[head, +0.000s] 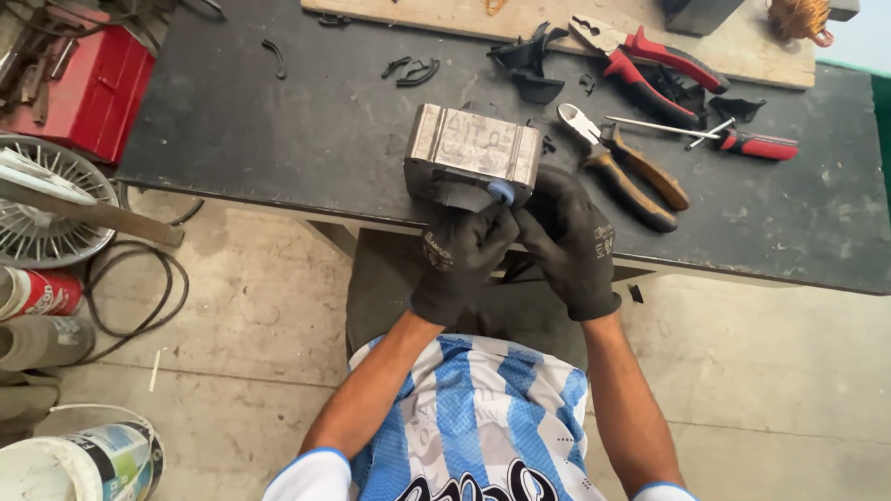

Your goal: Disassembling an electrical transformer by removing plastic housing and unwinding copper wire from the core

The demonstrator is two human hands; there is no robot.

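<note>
Metal block (473, 153): grey, rectangular, laminated sides, standing at the near edge of the dark desk (278, 121); a small blue piece (502, 191) shows at its lower front corner.

Left hand (461, 252): black glove, fingers curled closed at the block's underside, thumb up by the blue piece.

Right hand (568, 237): black glove, fingers bent, fingertips touching the block's right lower edge; whether it grips anything cannot be told.

Brown-handled pliers (624, 165): flat on the desk, just right of the block.

Red-handled pliers (650, 60): farther back, near a wooden board (742, 46).

Screwdriver (715, 136): red handle, right of the brown pliers.

Black plastic scraps (529, 60): scattered behind the block.

Floor, left: red toolbox (88, 83), fan grille (46, 199), white bucket (83, 464).
</note>
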